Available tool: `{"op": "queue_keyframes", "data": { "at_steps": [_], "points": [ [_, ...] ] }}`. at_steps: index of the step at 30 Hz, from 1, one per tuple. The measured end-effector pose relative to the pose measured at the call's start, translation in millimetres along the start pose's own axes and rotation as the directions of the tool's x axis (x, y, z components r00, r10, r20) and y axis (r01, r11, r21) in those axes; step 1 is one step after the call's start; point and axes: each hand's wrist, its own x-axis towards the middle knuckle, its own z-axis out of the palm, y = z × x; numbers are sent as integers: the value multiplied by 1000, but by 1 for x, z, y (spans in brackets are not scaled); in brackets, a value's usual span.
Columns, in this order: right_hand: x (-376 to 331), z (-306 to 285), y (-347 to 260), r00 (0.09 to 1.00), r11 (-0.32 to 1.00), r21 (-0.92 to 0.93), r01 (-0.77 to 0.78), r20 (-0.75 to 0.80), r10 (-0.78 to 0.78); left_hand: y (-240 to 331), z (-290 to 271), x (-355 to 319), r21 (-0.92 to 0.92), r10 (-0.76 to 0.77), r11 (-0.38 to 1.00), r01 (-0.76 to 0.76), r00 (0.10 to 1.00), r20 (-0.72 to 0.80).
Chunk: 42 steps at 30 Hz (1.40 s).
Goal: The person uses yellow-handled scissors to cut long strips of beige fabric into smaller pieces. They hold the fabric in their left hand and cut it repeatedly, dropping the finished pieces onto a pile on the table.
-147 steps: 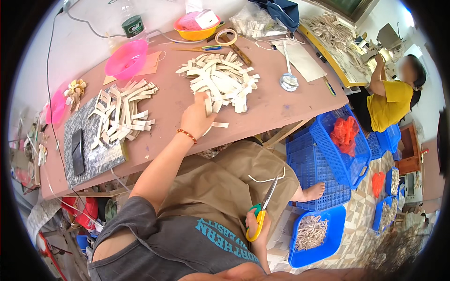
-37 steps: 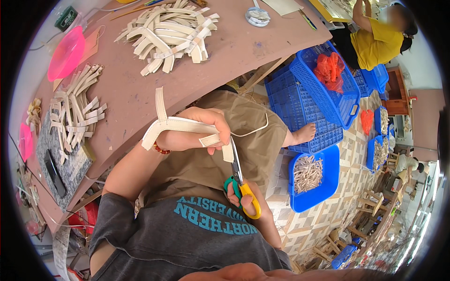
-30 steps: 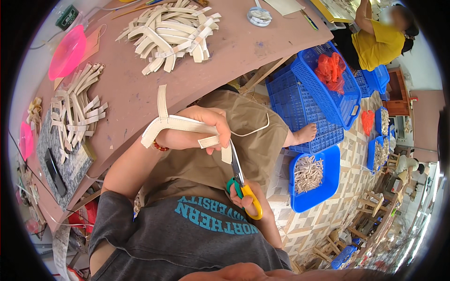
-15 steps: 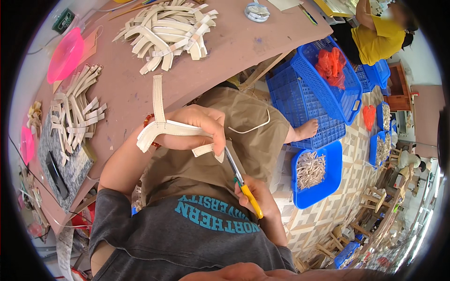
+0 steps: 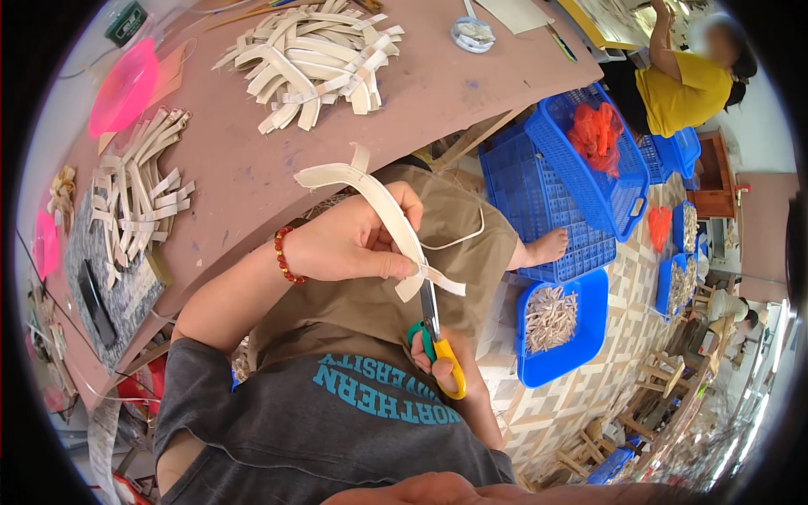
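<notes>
Strip (image 5: 379, 202) in left hand (image 5: 353, 244), scissors (image 5: 438, 337) below.

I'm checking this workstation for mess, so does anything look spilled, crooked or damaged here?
Nothing stands out. The left hand holds a pale curved strip and the right hand works the scissors at its end. Cut strips lie in loose piles on the table, and the blue tray holds its pieces.
</notes>
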Motion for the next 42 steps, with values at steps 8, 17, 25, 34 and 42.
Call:
{"op": "queue_keyframes", "data": {
  "at_steps": [8,17,25,34,42],
  "points": [
    [-4,-3,6,998,995,-72,-69,5,69,3,-5,0,-15,-33,999,34,998,48],
    [-3,-1,3,999,997,-57,-45,22,47,6,-9,-1,44,-65,997,61,993,101],
    [4,10,-12,984,982,-66,-176,-37,174,9,-10,1,78,-81,994,73,990,119],
    [-5,-3,6,989,988,-26,-151,-13,150,10,-9,2,47,-99,994,94,988,120],
    [0,-3,16,985,992,-52,-117,-131,110,-12,-9,6,18,98,995,-97,993,-68]
  ]
}}
